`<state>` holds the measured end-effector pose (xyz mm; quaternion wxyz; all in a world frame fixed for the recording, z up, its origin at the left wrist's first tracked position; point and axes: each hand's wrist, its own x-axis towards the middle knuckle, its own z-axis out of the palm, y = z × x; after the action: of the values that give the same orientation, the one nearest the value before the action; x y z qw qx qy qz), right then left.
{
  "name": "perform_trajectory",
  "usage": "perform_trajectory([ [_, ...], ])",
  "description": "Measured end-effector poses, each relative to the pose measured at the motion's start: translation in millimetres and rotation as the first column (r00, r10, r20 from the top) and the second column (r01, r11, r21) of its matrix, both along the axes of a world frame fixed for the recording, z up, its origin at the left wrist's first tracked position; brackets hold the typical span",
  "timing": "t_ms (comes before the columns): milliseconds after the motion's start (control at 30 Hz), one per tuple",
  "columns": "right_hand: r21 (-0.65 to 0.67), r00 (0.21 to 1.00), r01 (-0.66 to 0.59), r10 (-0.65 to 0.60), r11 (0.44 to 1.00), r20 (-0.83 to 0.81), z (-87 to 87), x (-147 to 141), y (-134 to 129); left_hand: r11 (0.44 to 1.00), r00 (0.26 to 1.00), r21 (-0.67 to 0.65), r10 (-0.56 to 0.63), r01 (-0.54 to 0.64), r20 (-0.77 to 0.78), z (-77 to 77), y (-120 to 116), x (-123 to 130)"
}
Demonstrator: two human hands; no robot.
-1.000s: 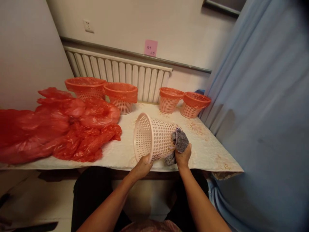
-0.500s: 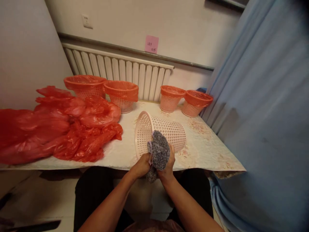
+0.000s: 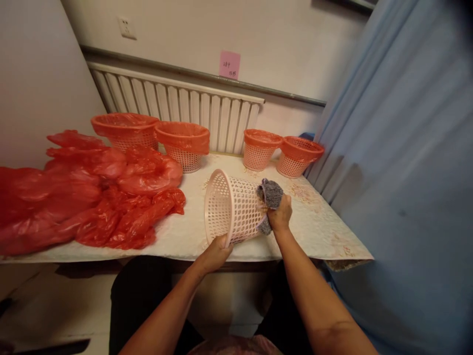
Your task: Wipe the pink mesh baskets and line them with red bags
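Observation:
A pale pink perforated plastic wastebasket (image 3: 244, 202) lies on its side on the table, its mouth facing left. My left hand (image 3: 217, 252) grips the near part of its rim, thumb on the wall. With my right hand (image 3: 281, 213) I clutch a grey fuzzy cloth (image 3: 272, 194), bunched against the closed end of the basket. The cloth and my fingers hide most of the basket's base.
Red plastic bags (image 3: 111, 192) are heaped on the table's left. Behind stand several wastebaskets lined with red bags, two left (image 3: 185, 160) and two right (image 3: 258, 157). A radiator (image 3: 181, 106) backs the table (image 3: 318, 236); a blue curtain (image 3: 399, 162) hangs right.
My right hand has carried the grey cloth from the basket's mouth to its closed end on the right. My left hand has gone from the cloth to the basket's rim.

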<state>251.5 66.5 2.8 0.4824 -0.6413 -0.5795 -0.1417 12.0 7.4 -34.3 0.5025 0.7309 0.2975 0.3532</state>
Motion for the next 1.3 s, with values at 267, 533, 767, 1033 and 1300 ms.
perform_trajectory([
  [267,0.027,0.986,0.117,-0.113,0.993,-0.123,-26.0,10,-32,0.998,1.0,0.059,-0.022,0.022,-0.007,-4.5,2,-5],
  [533,0.154,0.921,-0.11,0.159,0.982,-0.355,-55.6,-74,-83,0.996,1.0,0.083,-0.029,0.03,-0.01,-0.5,2,-2],
  [767,0.25,0.879,-0.301,0.37,0.92,-0.301,-6.7,-113,-91,0.977,0.997,0.202,-0.051,0.063,-0.065,-7.2,-5,2],
  [1033,0.083,0.945,-0.325,0.326,0.942,0.005,48.0,-99,-59,0.973,0.992,0.228,0.06,-0.032,-0.114,-33.1,-11,2],
  [1300,0.032,0.944,-0.328,0.329,0.944,-0.026,40.0,-95,-68,0.999,0.999,0.025,0.022,-0.021,-0.039,-6.4,-18,11],
])
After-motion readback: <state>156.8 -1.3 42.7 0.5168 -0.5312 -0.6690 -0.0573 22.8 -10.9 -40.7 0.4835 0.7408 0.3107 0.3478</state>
